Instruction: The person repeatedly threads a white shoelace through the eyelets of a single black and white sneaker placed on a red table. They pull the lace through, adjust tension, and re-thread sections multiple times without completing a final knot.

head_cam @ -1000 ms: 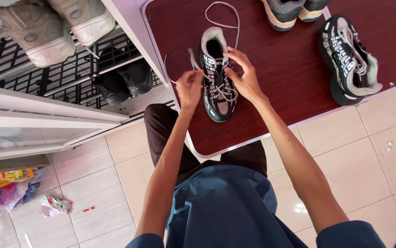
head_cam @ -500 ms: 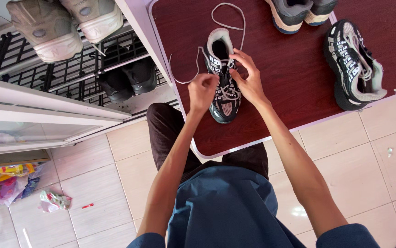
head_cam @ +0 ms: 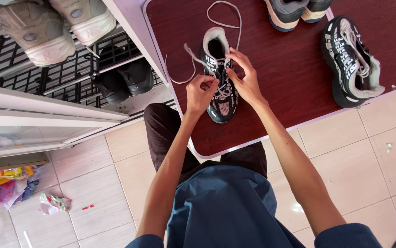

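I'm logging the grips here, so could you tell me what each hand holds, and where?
Both the left hand and right hand pinch the white lace of the shoe near its eyelets.

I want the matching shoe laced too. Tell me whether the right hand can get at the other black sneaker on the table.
Probably yes. The right hand is busy at the laces of the sneaker, but bare table lies between it and the other black sneaker, with nothing in the way.

A black mesh sneaker with white patterning and pale grey laces [head_cam: 220, 80] lies on the dark reddish-brown wood-grain tabletop [head_cam: 294, 78]; right, a matching black-and-white sneaker [head_cam: 352, 62]; far left, beige worn shoes [head_cam: 53, 25].
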